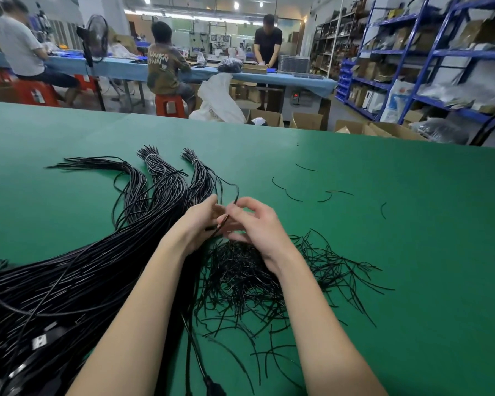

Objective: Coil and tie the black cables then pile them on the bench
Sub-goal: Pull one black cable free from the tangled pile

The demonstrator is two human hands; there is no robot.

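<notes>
Both hands meet over the table, working one thin black tie.

My left hand [200, 221] curls around a cable end and my right hand [252, 221] pinches the tie wire [235, 195] that loops up just beyond the fingers. Under my right wrist lies the heap of loose ties [255, 278]; left of my left hand the black cables [77, 270] fan out over the green table [383, 224]. I judge the twist should be made tight and close to the cable, keeping the strands pressed together.
</notes>
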